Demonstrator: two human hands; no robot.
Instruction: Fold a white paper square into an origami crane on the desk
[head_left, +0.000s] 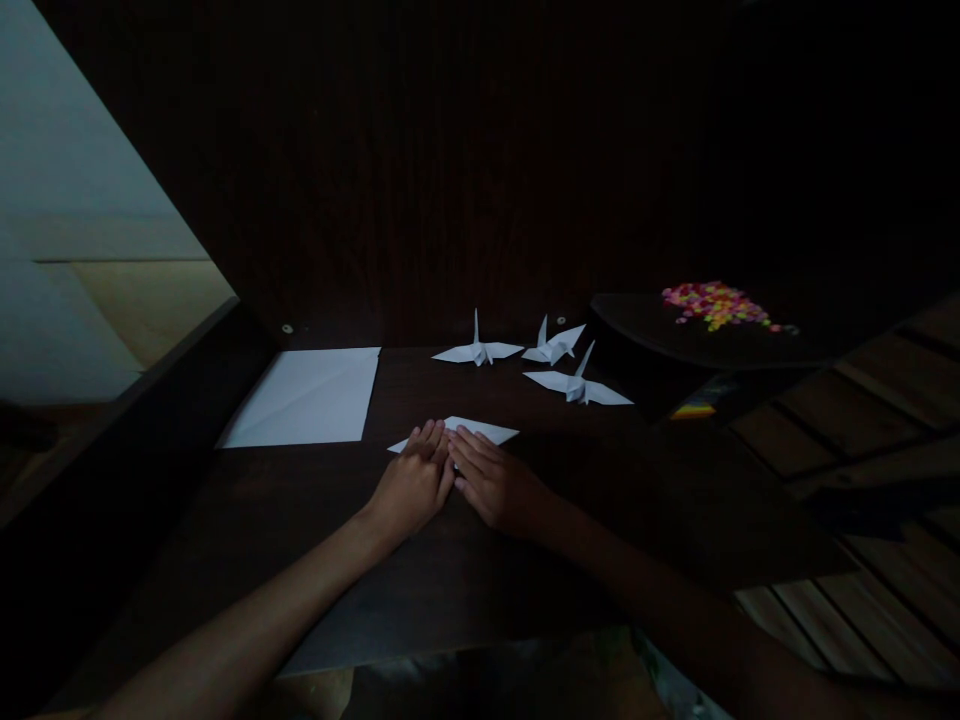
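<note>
Both my hands lie flat, side by side, on a folded white paper (pixel 480 430) at the middle of a dark wooden table (pixel 300 520). My left hand (pixel 414 482) presses its left part with fingers together. My right hand (pixel 496 484) presses the right part, fingers stretched forward. The paper's pointed ends stick out to either side beyond my fingertips. Three finished white paper cranes stand behind it: one (pixel 478 350) at the back centre, one (pixel 553 345) to its right, one (pixel 578 386) nearer and further right.
A flat stack of white sheets (pixel 307 397) lies at the back left of the table. A dark raised surface at the right carries a heap of small bright coloured bits (pixel 714 304). A dark wall stands behind; slatted wood runs along the right.
</note>
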